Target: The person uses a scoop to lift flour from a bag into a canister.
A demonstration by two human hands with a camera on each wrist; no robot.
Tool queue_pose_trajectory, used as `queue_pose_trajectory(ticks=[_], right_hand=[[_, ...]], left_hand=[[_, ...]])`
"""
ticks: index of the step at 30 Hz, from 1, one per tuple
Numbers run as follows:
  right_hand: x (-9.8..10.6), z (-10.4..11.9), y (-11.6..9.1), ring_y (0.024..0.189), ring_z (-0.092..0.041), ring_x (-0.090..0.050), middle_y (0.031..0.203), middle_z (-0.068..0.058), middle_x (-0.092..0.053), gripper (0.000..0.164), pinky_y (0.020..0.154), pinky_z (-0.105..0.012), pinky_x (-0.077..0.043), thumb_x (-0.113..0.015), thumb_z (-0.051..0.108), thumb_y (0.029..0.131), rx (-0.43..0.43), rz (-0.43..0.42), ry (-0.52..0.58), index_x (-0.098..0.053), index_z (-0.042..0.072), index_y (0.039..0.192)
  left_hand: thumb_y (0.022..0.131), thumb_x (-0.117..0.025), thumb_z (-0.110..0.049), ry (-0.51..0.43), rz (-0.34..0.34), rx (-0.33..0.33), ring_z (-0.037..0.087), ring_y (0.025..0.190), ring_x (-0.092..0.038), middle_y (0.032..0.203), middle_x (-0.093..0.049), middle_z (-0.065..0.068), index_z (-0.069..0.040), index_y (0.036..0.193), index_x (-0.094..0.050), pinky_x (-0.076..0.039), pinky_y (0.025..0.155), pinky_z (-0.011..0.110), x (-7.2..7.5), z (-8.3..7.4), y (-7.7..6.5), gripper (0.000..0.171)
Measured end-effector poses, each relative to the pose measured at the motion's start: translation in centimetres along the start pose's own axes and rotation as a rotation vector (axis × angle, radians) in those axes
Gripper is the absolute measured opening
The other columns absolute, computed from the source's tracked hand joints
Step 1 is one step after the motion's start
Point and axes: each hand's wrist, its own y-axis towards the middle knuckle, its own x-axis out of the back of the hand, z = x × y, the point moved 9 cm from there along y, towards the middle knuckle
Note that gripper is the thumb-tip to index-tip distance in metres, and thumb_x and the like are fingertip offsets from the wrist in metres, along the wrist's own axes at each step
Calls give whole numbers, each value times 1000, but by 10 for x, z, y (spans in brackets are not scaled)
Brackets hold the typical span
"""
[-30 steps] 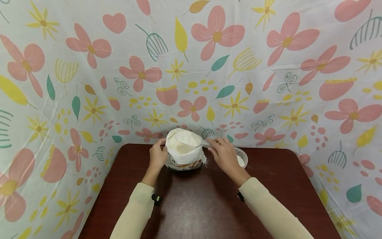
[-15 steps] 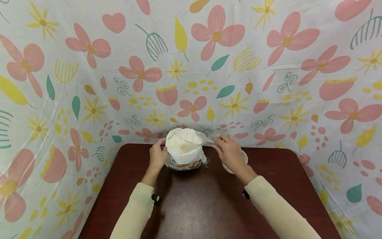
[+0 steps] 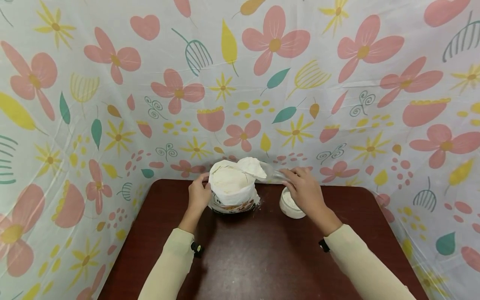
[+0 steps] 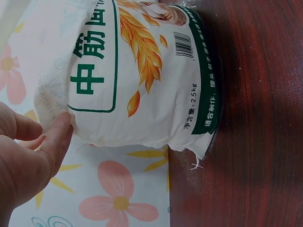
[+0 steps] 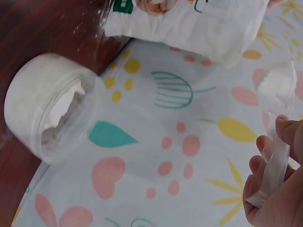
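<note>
A white flour bag [image 3: 231,196], its mouth folded open and flour [image 3: 229,179] showing inside, stands at the back of the table in the head view. My left hand [image 3: 198,196] pinches its left rim; in the left wrist view the thumb and fingers [image 4: 59,137] meet at the bag's top edge. My right hand [image 3: 308,196] grips the handle of a clear plastic scoop [image 3: 276,176]. Heaped with white flour, the scoop overlaps the bag's right rim in the head view. Below the right hand sits a clear round jar [image 3: 291,210], partly filled with flour [image 5: 60,109].
The dark red-brown table [image 3: 240,258] ends just behind the bag and jar. A flower-print cloth [image 3: 240,83] hangs behind and at both sides. Spilled flour [image 3: 258,204] dusts the table by the bag's right side.
My right hand has drawn the loaded scoop up and to the right, from inside the bag's mouth to its right rim. The left hand has stayed at the bag, and more of the jar shows.
</note>
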Motion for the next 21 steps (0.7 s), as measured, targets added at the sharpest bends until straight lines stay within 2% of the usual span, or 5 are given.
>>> queue_pose_trajectory(ticks=[6,9,13,16,21], right_hand=[[15,-14,-6,91,-32,-62,107,-10,-69,39,65,-43,-51,-82,11,88,-1,-11,5,-74,13,126],[22,-21,-11,85,-33,-60,109,-11,-70,39,67,-45,-49,-83,10,86,2,-26,2,-74,13,124],[31,-30,-19,78,-30,-55,100,-11,-68,42,63,-42,-45,-83,9,85,-3,-41,-16,-74,13,126],[35,-36,-28,78,-31,-55,95,-11,-66,43,63,-43,-44,-84,8,84,-15,-47,-29,-74,11,126],[41,-45,-45,79,-32,-56,95,-11,-67,41,63,-45,-43,-85,6,82,-34,-56,-60,-75,8,122]], left_hand=[[101,-58,1,-4,-1,-2,31,107,-68,122,-71,14,-6,134,-67,-60,80,44,0,1,1,35],[102,-57,0,-7,2,-4,31,107,-68,122,-71,14,-6,134,-66,-60,79,44,0,1,1,35],[102,-57,0,-5,0,-13,31,106,-68,122,-71,15,-5,134,-66,-60,79,44,0,0,1,35],[102,-57,0,4,-5,-18,31,107,-69,122,-71,15,-5,134,-67,-60,80,44,0,0,1,34],[102,-56,0,1,-6,-14,31,108,-68,122,-71,14,-6,134,-67,-60,81,45,0,0,1,34]])
